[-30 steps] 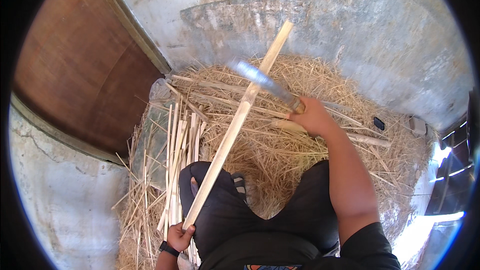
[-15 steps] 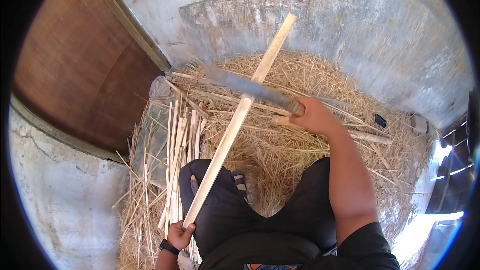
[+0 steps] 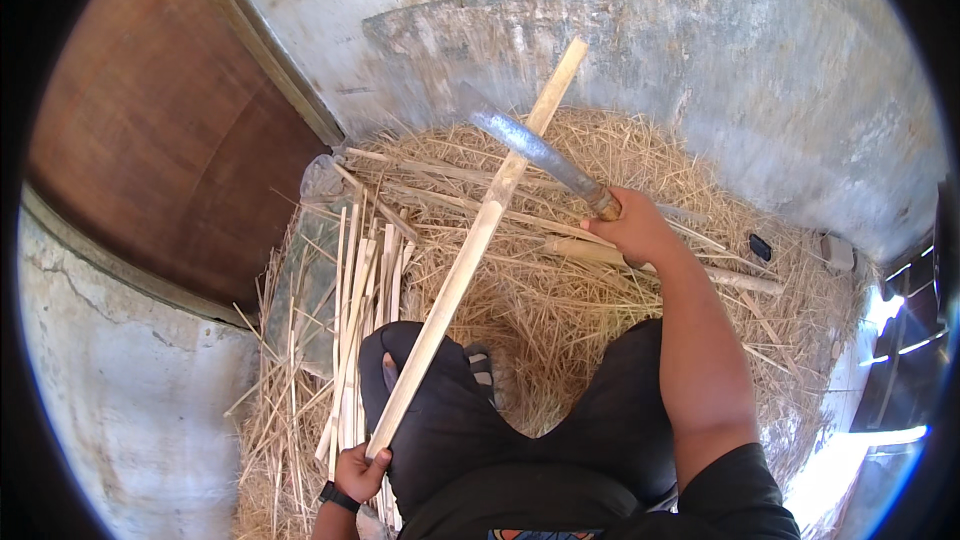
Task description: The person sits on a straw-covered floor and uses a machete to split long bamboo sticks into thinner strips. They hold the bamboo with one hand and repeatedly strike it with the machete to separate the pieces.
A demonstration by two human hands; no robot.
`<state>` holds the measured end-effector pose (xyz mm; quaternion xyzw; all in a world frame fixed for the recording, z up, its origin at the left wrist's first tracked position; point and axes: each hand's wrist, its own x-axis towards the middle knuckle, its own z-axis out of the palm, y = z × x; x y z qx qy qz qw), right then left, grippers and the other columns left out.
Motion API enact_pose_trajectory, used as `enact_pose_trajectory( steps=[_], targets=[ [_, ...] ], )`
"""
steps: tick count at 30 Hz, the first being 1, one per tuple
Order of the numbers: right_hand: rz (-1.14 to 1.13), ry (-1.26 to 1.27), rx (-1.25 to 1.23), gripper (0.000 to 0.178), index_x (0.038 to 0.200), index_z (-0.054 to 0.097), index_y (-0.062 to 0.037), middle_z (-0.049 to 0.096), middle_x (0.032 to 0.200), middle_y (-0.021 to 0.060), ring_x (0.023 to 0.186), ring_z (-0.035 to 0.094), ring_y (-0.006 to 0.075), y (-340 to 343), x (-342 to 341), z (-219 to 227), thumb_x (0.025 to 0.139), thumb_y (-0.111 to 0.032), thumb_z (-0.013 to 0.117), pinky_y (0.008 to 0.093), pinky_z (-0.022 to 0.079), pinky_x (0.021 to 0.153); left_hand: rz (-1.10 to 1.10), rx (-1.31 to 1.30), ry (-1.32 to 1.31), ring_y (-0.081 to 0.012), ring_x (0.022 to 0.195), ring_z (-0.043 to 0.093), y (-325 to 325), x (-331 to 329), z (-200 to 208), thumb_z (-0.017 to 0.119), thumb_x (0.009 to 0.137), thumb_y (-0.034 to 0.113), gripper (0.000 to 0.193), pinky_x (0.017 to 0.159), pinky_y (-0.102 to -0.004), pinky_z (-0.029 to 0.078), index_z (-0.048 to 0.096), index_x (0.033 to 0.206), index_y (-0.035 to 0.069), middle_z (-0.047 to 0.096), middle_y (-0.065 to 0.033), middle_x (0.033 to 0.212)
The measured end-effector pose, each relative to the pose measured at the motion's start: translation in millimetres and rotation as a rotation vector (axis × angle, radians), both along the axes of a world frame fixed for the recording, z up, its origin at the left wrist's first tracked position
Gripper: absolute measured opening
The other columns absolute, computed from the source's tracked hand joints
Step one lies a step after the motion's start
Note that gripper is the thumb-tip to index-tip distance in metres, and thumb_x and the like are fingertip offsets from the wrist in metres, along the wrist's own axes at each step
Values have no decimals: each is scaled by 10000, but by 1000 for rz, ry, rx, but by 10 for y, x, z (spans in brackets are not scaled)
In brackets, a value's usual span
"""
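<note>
My left hand (image 3: pixel 358 472) is closed around the near end of a long, pale wooden strip (image 3: pixel 440 305). The strip slants away past my left thigh, its far end raised toward the wall. Its near part looks paler and smoother, while the far part is yellower. In my right hand (image 3: pixel 637 228) is the wooden handle of a machete (image 3: pixel 545 154). The broad grey blade points up and left and crosses the strip's far part; whether it touches the wood I cannot tell. Motion blurs the blade's tip.
Several thin strips (image 3: pixel 350 340) lie left of my left knee. Shavings (image 3: pixel 530 300) cover the floor, with longer sticks (image 3: pixel 740 280) among them. A small black object (image 3: pixel 761 246) lies at the right. Ahead rises a worn wall (image 3: pixel 640 50); a brown panel (image 3: pixel 170 140) stands at the left.
The machete has moved slightly right and its blade is tilted more steeply, tip up. My right hand has shifted a little right. The strip's far end has dipped slightly; my left hand stays put.
</note>
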<state>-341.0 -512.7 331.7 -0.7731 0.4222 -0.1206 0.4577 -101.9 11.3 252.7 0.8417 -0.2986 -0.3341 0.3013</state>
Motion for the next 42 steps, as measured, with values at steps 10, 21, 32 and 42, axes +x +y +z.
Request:
enact_pose_trajectory(
  steps=[10, 21, 32, 42],
  targets=[
    [77, 63, -102, 327, 967, 645, -55, 650, 792, 91, 761, 626, 226, 129, -3, 72, 830, -315, 787, 399, 487, 711, 42, -34, -163, -157, 468, 584, -41, -163, 27, 693, 924, 470, 511, 473, -345, 453, 686, 856, -36, 586, -84, 517],
    [113, 117, -90, 384, 934, 637, -38, 644, 801, 118, 787, 630, 257, 151, -60, 158, 810, -364, 798, 422, 480, 728, -3, 124, -681, -421, 591, 638, -183, -456, 221, 682, 911, 390, 397, 551, -495, 505, 638, 771, 21, 624, -202, 611],
    [75, 63, -140, 387, 944, 637, -34, 646, 817, 117, 783, 626, 270, 80, -130, 80, 817, -365, 793, 424, 482, 740, -4, 123, -732, -429, 593, 630, -195, -483, 195, 666, 913, 399, 400, 551, -508, 500, 621, 757, 34, 616, -210, 614],
    [479, 138, -276, 407, 1010, 667, -50, 654, 762, 73, 731, 624, 208, 433, 135, 99, 803, -370, 808, 417, 489, 710, -10, 119, -759, -423, 605, 643, -180, -487, 213, 658, 920, 424, 418, 555, -510, 505, 639, 792, 27, 631, -205, 624]
  ],
)
